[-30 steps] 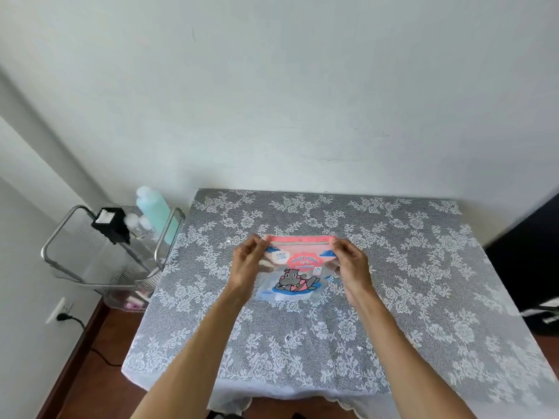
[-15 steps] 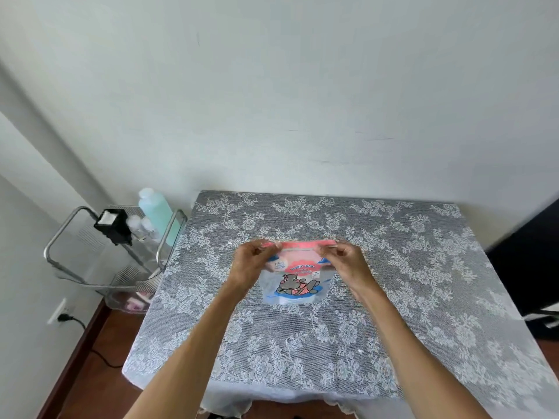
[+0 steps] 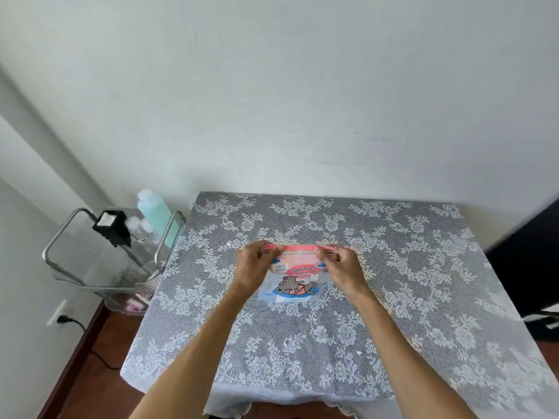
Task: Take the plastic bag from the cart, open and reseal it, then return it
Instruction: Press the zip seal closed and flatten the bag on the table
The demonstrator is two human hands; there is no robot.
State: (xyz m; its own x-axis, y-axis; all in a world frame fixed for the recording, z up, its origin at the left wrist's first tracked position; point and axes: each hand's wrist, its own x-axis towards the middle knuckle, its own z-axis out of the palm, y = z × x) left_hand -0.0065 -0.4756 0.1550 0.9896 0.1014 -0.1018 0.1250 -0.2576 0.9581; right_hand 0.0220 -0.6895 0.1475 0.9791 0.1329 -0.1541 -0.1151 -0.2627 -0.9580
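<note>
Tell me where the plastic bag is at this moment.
In the head view the plastic bag is at the middle of the lace-covered table, pinched at its pink top corners between the left hand and right hand, right of the cart.

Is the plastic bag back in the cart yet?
No. The plastic bag is over the table, pinched by left hand and right hand.

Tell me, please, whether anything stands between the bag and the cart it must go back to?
Nothing visible on the table blocks the way: the bag is pinched at its top by the left hand and right hand, and only bare cloth lies toward the cart. The cart's top already holds a bottle and a black device.
</note>
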